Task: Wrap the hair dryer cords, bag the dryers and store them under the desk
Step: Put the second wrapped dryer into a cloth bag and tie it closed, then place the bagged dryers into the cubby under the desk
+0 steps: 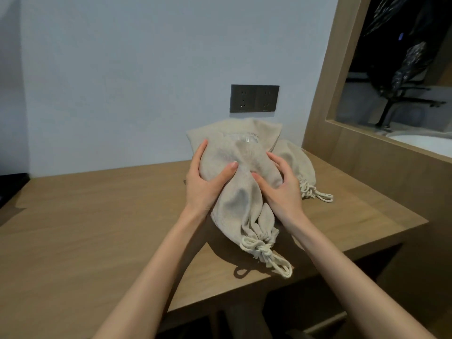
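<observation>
A beige drawstring bag (241, 196) is held above the wooden desk (97, 216), its tied cord end (265, 253) hanging toward me. My left hand (204, 182) grips its left side and my right hand (278, 184) grips its right side. The bag bulges; its contents are hidden. A second beige drawstring bag (297, 165) lies on the desk behind and to the right, with its tied cord (315, 193) on the desk top. No dryer is visible.
A dark double wall socket (254, 98) sits on the white wall behind the bags. A wooden side panel with a window opening (367, 133) rises at the right. Dark open space (305, 309) lies under the desk's front edge.
</observation>
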### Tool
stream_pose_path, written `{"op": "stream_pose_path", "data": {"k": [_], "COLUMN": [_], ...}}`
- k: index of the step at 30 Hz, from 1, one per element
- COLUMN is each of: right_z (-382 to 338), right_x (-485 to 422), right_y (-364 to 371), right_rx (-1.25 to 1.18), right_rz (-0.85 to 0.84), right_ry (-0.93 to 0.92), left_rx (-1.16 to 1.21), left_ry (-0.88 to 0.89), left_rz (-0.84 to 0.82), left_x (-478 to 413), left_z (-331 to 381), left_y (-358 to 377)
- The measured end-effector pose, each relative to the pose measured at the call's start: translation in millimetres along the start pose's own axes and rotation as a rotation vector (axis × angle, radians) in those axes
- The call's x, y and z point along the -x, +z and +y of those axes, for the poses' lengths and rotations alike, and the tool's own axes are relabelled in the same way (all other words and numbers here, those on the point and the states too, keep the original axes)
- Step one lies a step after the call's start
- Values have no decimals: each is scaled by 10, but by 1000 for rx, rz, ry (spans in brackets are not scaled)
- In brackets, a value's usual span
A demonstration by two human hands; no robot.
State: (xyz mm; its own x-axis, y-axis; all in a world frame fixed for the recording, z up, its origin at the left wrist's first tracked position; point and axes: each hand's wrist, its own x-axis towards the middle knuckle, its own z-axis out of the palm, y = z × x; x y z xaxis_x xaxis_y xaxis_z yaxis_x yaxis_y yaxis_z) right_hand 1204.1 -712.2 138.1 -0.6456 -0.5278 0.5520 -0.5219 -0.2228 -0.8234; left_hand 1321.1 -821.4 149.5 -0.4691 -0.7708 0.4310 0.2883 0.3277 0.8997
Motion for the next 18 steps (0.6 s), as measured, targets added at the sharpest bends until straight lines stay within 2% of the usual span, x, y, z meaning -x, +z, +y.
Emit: {"op": "stream_pose_path", "data": {"k": [9,18], "right_z": [-491,-434], "right_x": [489,1273], "right_y": [-731,-1441], "right_rx": [50,94], "right_rz": [21,107], "right_ry": [-124,-59], "left_rx": [111,128], "left_ry": [114,97], "left_rz": [-57,-208], "left_x": [664,1466], "left_z": [382,241], "left_y": [420,914]}}
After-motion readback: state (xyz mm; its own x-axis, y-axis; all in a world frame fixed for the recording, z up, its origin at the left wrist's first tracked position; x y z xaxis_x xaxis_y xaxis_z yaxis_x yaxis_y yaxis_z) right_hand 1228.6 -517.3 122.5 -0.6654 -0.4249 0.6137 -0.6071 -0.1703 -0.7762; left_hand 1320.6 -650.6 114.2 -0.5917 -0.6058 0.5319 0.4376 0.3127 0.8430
